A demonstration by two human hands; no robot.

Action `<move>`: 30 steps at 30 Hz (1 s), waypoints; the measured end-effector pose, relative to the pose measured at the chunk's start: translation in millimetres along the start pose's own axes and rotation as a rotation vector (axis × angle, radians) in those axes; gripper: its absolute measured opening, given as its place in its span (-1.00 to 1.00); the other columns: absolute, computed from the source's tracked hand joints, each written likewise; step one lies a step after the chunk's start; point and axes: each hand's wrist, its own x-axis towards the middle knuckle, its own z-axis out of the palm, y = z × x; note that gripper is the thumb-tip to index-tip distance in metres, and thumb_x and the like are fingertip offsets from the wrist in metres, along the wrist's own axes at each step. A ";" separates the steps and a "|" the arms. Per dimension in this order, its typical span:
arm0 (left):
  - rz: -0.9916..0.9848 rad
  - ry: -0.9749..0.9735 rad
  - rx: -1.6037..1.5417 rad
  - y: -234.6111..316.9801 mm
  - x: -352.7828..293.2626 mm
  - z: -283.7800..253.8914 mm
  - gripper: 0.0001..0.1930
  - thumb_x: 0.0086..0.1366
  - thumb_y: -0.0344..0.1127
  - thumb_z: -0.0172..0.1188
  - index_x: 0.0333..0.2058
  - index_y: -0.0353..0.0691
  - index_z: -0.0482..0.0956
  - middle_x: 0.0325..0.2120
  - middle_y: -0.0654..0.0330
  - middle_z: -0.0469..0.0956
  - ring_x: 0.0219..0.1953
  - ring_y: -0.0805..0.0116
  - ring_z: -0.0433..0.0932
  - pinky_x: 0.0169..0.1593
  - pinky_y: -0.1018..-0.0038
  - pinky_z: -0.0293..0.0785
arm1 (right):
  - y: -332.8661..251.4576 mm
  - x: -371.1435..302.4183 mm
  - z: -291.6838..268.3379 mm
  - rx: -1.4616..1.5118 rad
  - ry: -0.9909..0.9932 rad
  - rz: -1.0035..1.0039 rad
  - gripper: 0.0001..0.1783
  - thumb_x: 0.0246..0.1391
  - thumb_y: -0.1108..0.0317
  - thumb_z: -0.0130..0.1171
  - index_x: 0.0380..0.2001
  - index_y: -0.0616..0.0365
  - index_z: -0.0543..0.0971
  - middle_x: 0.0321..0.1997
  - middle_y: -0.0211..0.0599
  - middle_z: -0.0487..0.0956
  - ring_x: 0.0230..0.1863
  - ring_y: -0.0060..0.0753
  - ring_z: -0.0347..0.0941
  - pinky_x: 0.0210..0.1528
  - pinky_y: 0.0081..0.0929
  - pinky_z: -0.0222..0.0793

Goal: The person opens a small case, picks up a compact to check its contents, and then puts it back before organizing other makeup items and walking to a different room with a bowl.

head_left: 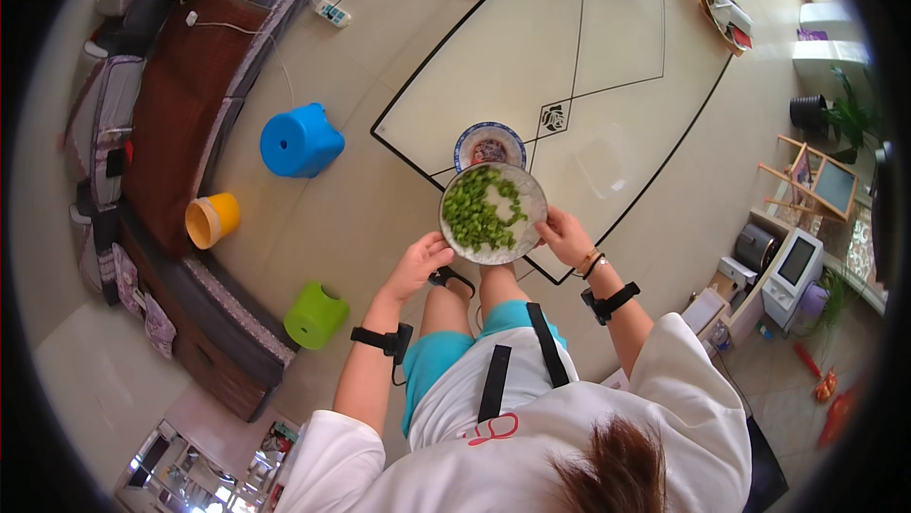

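A round, pale plate is held over my knees, beside the table's near edge. Chopped green vegetable pieces cover much of it, mostly on the left, leaving a bare patch to the right. My right hand grips the right rim, with the thumb on top and the other fingers partly hidden beneath. At the lower left rim, the fingertips of my left hand are closed against the plate's edge. Just beyond the plate, a blue-and-white bowl with dark reddish contents stands on the table, partly covered by the plate.
The cream table has black line patterns. A blue stool, a yellow bucket and a green stool stand on the left floor, near a long brown sofa. A power strip with a cord lies beyond them.
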 end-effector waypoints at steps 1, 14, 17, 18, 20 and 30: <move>-0.077 0.010 -0.126 -1.2 -8.5 -5.0 -0.56 0.40 -0.27 -0.01 0.18 -0.35 0.28 0.05 0.14 0.44 0.05 0.35 0.44 0.16 0.42 0.34 | -8.9 0.1 6.2 -0.074 -0.042 0.024 -0.74 0.21 0.37 -0.04 -0.13 0.34 0.42 -0.33 -0.20 0.59 -0.36 -0.44 0.57 -0.26 -0.47 0.50; -0.097 0.277 -0.247 -54.0 -108.2 -32.9 -0.71 0.36 -0.45 -0.01 0.03 -0.41 0.40 -0.10 0.14 0.54 -0.08 0.40 0.52 0.06 0.42 0.45 | -24.8 20.6 87.9 -0.597 -0.349 -0.173 -0.71 0.09 0.27 0.05 -0.50 0.30 0.34 -0.55 0.06 0.48 -0.46 0.09 0.46 -0.39 -0.17 0.32; -0.083 0.379 -0.261 -63.9 -133.3 -24.9 -0.75 0.34 -0.45 0.01 -0.05 -0.44 0.45 -0.14 0.11 0.56 -0.12 0.35 0.55 -0.01 0.40 0.51 | -35.1 13.3 109.3 -0.602 -0.373 -0.096 -0.70 0.14 0.24 0.06 -0.47 0.30 0.39 -0.53 -0.03 0.54 -0.48 -0.09 0.53 -0.38 -0.27 0.39; -0.068 0.382 -0.275 -68.6 -144.9 -21.9 -0.75 0.34 -0.45 0.01 -0.05 -0.44 0.45 -0.14 0.11 0.56 -0.12 0.35 0.55 -0.01 0.40 0.51 | -35.2 11.0 120.3 -0.621 -0.376 -0.101 -0.70 0.14 0.24 0.06 -0.47 0.30 0.39 -0.53 -0.03 0.54 -0.48 -0.09 0.53 -0.38 -0.27 0.39; -0.066 0.561 -0.335 -79.5 -171.2 -14.4 -0.76 0.31 -0.47 0.02 -0.09 -0.46 0.47 -0.17 0.08 0.57 -0.16 0.33 0.58 -0.04 0.40 0.54 | -28.8 4.0 142.7 -0.589 -0.403 -0.146 -0.70 0.17 0.21 0.08 -0.39 0.30 0.46 -0.48 -0.10 0.59 -0.45 -0.25 0.58 -0.33 -0.37 0.44; 0.079 0.887 -0.512 -204.7 -361.6 16.7 -0.76 0.25 -0.49 0.01 -0.14 -0.48 0.49 -0.22 0.08 0.57 -0.22 0.29 0.59 -0.14 0.35 0.58 | 21.4 -61.8 257.8 -0.561 -0.412 0.001 -0.66 0.15 0.18 0.09 -0.20 0.27 0.54 -0.36 -0.19 0.66 -0.40 -0.40 0.60 -0.30 -0.44 0.49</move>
